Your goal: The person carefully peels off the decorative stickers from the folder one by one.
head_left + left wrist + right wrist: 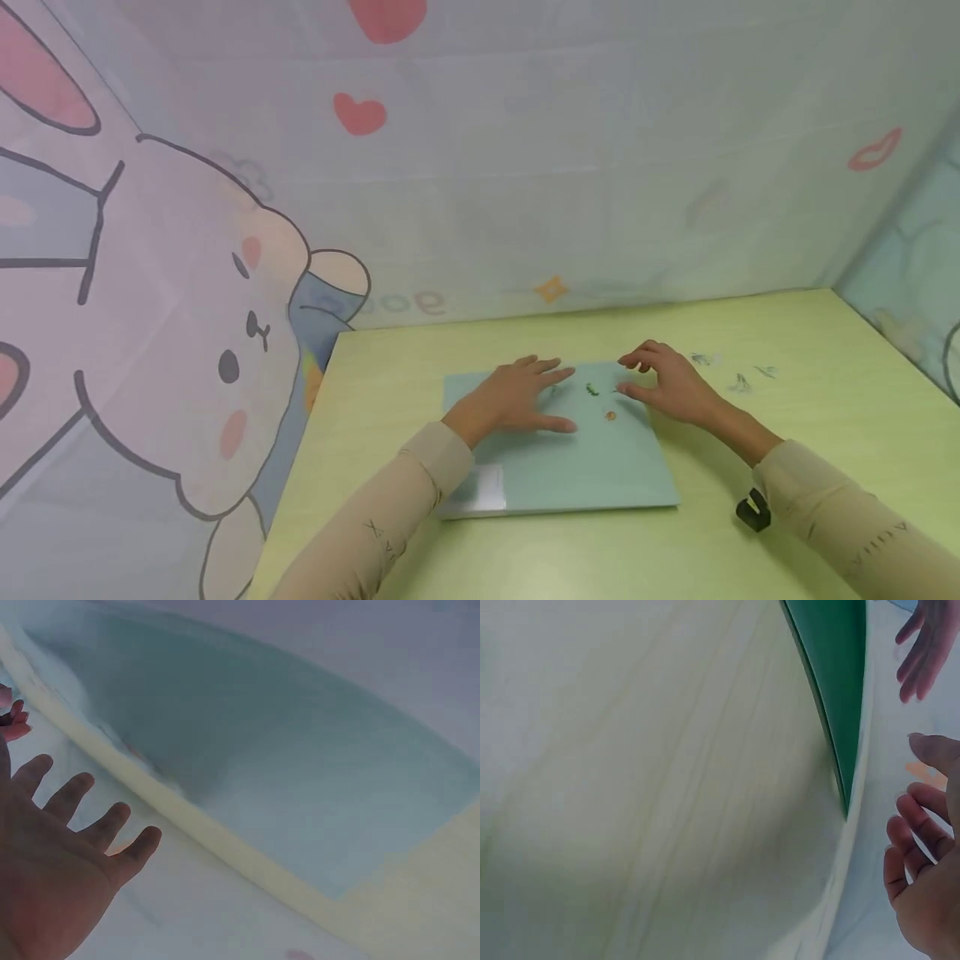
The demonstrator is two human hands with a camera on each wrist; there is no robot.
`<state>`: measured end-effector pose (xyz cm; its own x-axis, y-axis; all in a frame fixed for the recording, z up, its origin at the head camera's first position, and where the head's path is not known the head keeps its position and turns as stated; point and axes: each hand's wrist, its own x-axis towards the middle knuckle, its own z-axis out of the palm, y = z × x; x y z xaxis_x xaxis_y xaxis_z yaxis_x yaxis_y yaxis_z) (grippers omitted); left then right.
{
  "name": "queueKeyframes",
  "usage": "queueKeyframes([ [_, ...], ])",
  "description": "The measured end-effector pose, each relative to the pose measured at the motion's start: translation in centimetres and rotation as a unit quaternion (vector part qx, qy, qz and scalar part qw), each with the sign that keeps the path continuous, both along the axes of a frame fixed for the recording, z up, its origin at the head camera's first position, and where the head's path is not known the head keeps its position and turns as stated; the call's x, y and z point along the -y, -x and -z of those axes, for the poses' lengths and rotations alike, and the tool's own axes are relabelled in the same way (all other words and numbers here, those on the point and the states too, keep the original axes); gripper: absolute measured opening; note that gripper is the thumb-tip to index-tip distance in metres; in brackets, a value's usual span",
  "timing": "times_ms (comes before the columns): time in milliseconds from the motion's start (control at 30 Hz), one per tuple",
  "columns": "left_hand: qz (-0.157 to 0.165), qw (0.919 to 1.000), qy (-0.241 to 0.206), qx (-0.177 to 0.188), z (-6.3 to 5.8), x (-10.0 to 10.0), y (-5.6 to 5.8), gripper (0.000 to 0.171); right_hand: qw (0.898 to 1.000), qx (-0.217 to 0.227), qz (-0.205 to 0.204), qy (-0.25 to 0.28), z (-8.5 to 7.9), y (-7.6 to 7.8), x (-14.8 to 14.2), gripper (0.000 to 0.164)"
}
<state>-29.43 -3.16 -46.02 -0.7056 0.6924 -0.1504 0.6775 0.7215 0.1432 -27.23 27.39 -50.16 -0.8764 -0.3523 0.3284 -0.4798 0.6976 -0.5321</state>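
A pale green flat folder or board (pixel 570 475) lies on the table, with a white label (pixel 490 488) at its near left corner. On its far half are a small green leaf-like piece (pixel 592 389) and a small orange piece (pixel 611 415). My left hand (pixel 517 396) hovers over the board's left part with fingers spread; the left wrist view shows the fingers (pixel 135 851) apart, holding nothing. At the board's far right corner is my right hand (pixel 671 385), thumb and fingers apart, its thumb tip beside a tiny green mark. The right wrist view shows its fingers (pixel 922 825) loosely bent around nothing.
Several small clear sticker-like pieces (pixel 740 383) with faint plant prints lie on the table (pixel 390 367) right of my right hand. A black clip-like object (pixel 753 510) is beside the right sleeve. A printed cloth (pixel 525 208) hangs behind the table.
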Motion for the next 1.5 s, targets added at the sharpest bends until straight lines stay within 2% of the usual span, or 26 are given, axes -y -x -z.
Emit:
queueKeyframes([
  [167, 0.008, 0.9997, 0.014, 0.018, 0.3, -0.8, 0.9, 0.097, 0.999, 0.044, -0.011, -0.001, 0.9, 0.8, -0.4, 0.034],
  [333, -0.012, 0.9991, 0.024, 0.033, 1.0, -0.8, 1.3, 0.101, 0.998, 0.056, -0.022, -0.004, 1.2, 1.5, -0.2, 0.029],
  [533, -0.041, 0.9976, 0.015, 0.055, 2.4, -0.3, 1.7, 0.101, 0.996, 0.081, -0.032, -0.018, 1.2, 1.9, 0.3, 0.029],
  [633, -0.048, 0.9969, 0.019, 0.06, 3.1, -0.1, 1.7, 0.1, 0.996, 0.077, -0.036, -0.029, 1.2, 1.9, 0.5, 0.027],
  [733, -0.051, 0.9966, 0.026, 0.06, 3.3, -0.2, 1.6, 0.099, 0.997, 0.054, -0.043, -0.044, 1.2, 1.9, 0.5, 0.023],
  [833, -0.051, 0.9968, 0.031, 0.054, 3.4, -0.4, 1.4, 0.099, 0.997, 0.039, -0.043, -0.053, 1.3, 2.0, 0.4, 0.019],
  [1033, -0.044, 0.997, 0.047, 0.044, 3.5, -0.9, 1.2, 0.099, 0.997, 0.036, -0.038, -0.056, 1.3, 2.0, 0.2, 0.013],
  [1267, -0.042, 0.9966, 0.058, 0.041, 3.1, -1.3, 1.0, 0.099, 0.997, 0.042, -0.031, -0.052, 1.1, 1.7, 0.0, 0.012],
  [1500, -0.04, 0.9966, 0.053, 0.049, 2.6, -1.6, 0.9, 0.1, 0.997, 0.03, -0.021, -0.062, 1.1, 1.8, 0.1, 0.009],
])
